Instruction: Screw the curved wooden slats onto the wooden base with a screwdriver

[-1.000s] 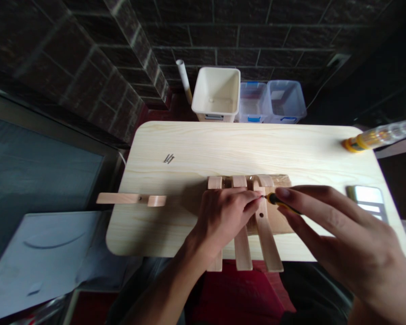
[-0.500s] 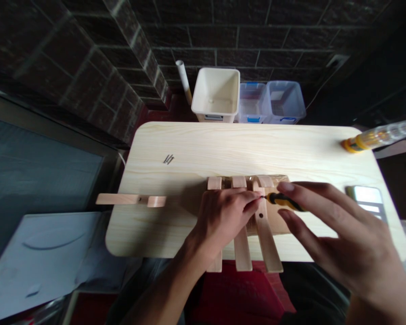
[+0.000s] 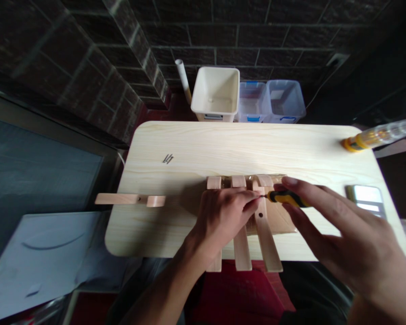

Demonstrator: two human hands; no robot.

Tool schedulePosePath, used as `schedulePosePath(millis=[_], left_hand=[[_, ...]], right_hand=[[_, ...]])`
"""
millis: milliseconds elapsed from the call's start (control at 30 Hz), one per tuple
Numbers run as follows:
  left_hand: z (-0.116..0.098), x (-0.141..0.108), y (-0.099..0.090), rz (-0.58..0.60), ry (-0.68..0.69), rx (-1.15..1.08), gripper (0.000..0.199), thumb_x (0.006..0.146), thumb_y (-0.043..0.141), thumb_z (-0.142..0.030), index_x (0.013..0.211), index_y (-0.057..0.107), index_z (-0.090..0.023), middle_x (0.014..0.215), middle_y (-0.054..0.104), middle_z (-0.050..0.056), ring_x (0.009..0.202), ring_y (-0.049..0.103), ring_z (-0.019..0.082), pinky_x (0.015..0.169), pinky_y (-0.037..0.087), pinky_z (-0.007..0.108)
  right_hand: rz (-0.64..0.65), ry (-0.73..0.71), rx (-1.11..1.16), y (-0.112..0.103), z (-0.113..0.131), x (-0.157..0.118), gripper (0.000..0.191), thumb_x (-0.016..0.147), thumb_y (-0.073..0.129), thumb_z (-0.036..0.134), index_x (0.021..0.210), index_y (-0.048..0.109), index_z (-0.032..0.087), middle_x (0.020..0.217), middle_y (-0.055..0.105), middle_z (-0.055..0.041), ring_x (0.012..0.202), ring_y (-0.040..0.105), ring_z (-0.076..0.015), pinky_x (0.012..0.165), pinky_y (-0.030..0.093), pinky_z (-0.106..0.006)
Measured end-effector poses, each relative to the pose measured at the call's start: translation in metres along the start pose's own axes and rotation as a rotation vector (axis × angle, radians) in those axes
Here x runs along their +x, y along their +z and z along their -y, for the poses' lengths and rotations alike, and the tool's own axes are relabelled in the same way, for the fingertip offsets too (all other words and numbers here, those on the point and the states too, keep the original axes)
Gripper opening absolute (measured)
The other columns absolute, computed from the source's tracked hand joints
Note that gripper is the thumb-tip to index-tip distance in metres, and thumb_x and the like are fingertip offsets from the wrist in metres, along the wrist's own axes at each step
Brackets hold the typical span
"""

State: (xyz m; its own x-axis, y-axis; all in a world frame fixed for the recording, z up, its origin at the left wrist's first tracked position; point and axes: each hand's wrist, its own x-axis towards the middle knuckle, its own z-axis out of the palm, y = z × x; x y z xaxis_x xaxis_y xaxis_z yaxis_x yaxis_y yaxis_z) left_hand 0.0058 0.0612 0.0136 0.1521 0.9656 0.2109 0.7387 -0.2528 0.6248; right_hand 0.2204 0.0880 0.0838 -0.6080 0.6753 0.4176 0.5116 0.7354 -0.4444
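Observation:
A yellow-and-black screwdriver [image 3: 286, 197] lies almost level in my right hand [image 3: 345, 230], its handle between thumb and fingers. Its thin tip points left and reaches the pinched fingertips of my left hand [image 3: 223, 214]; what they hold there is hidden. That hand lies across curved wooden pieces on a cardboard box. The tip meets the right-hand wooden piece [image 3: 267, 241], which has a dark hole below the tip. Beside it are a middle wooden piece [image 3: 242, 253] and a left one [image 3: 214, 183], both partly covered by my left hand.
Another wooden piece [image 3: 130, 199] overhangs the table's left edge. Several dark screws [image 3: 168, 159] lie behind it. A clear yellow-ended tube [image 3: 375, 135] and a phone-like device [image 3: 367, 201] are at the right. A cream bin [image 3: 214, 90] and clear boxes [image 3: 284, 99] stand beyond the table [image 3: 257, 144].
My right hand has shifted slightly right and its fingers have turned around the screwdriver handle, showing more yellow. My left hand and the wooden pieces stay in place.

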Motion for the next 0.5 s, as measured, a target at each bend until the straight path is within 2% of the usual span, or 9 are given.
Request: schedulePosePath(millis=[167,400,500], left_hand=[[-0.0015,0.0013,-0.0008,-0.022,0.019,0.03,0.014,0.101,0.07,-0.029,0.097,0.084,-0.028,0.089,0.085,-0.003,0.075,0.08,0.016,0.063,0.052,0.03],[-0.0027,0.0018,-0.0022,-0.019,0.011,0.036,0.014,0.1,0.07,-0.029,0.096,0.084,-0.028,0.088,0.084,-0.003,0.071,0.078,0.016,0.061,0.049,0.03],[-0.003,0.0021,-0.003,-0.004,0.003,0.03,0.014,0.099,0.07,-0.029,0.096,0.084,-0.028,0.087,0.084,-0.003,0.07,0.077,0.016,0.06,0.048,0.03]], right_hand=[[-0.002,0.007,0.003,0.0005,-0.0007,-0.001,0.078,0.096,0.071,0.007,0.164,0.044,0.033,0.135,0.076,-0.0033,0.113,0.079,-0.0203,0.083,0.07,-0.024],[0.003,-0.019,0.039,0.0007,-0.0009,0.0003,0.075,0.097,0.072,0.007,0.163,0.046,0.031,0.132,0.076,-0.0035,0.111,0.078,-0.0164,0.091,0.066,-0.022],[-0.002,-0.007,0.028,-0.0001,0.0009,0.0008,0.073,0.096,0.073,0.007,0.161,0.049,0.031,0.13,0.075,-0.0026,0.107,0.077,-0.014,0.09,0.065,-0.02]])
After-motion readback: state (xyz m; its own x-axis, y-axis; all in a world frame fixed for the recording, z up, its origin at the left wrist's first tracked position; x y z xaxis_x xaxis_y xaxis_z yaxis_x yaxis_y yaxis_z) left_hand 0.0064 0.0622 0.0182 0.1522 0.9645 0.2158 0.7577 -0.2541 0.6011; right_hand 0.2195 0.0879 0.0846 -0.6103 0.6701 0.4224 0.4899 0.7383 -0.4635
